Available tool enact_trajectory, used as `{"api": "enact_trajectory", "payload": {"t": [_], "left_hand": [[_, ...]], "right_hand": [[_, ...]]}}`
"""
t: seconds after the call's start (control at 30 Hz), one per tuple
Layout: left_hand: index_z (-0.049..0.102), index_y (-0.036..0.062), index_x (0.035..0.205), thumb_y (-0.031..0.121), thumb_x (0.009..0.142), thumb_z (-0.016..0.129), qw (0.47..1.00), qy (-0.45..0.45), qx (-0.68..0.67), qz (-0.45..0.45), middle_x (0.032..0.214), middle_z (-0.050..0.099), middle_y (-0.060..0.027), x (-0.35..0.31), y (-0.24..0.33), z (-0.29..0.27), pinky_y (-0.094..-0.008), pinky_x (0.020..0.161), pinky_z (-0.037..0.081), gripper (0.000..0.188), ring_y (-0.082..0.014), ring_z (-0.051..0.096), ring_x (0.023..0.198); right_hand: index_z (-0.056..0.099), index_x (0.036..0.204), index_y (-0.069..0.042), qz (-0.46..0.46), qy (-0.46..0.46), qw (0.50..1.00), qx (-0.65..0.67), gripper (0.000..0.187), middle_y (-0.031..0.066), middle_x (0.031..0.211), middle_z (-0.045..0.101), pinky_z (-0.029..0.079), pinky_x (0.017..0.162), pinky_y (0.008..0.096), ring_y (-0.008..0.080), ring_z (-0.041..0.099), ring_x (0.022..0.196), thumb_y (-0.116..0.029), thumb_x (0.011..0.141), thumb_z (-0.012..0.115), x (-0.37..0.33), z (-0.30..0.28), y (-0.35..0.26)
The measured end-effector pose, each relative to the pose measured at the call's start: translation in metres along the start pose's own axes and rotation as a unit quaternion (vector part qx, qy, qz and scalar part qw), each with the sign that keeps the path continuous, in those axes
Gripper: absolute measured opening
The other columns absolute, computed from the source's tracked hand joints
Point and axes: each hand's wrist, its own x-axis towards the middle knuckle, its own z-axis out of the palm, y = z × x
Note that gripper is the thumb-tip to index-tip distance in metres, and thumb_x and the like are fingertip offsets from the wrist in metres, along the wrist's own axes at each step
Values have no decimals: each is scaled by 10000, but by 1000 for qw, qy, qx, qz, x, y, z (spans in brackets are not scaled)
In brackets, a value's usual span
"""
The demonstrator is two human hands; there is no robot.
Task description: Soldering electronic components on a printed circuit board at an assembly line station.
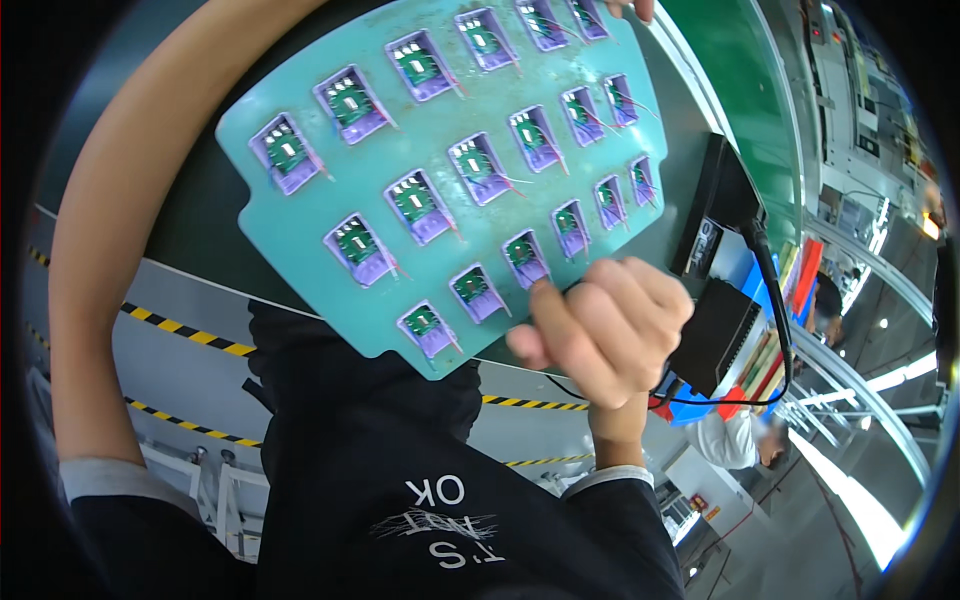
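Observation:
A turquoise tray (300, 225) lies tilted across the bench in front of me, with several small purple cases (424, 222) set in rows in its pockets. Each case holds a green circuit board (349, 104) with white parts, and thin red wires trail out of it. My right hand (615, 325) is curled closed at the tray's near right edge; its index fingertip meets the lower end of one purple case. Anything pinched there is hidden. My left arm reaches up around the tray's left side and leaves the view. Fingertips (632, 8) show at the top edge, apparently my left hand's.
Right of the tray stand black boxes (718, 335) with a thick black cable (772, 290). Beyond them are blue and red bins (808, 275). A green surface (735, 70) lies at upper right, and another person (728, 440) is farther off. Yellow-black tape (190, 332) marks the floor.

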Motion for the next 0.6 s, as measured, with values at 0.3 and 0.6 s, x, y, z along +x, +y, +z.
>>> {"api": "enact_trajectory", "payload": {"t": [0.3,0.6], "left_hand": [[686,-35,1108,196,930,594,1000,15,2,23,888,696,-56,3,-5,2,-254,772,475,305,-105,608,825],[684,-38,1102,168,919,597,999,12,-16,44,883,698,-70,6,-11,1,-269,772,493,289,-116,617,818]], "right_hand": [[614,719,-47,24,-4,999,-23,304,-15,558,422,276,403,248,129,440,460,-260,790,819,-3,2,7],[600,742,-56,24,21,998,-52,282,-27,549,408,262,398,242,114,420,452,-162,748,861,0,10,3]]}}
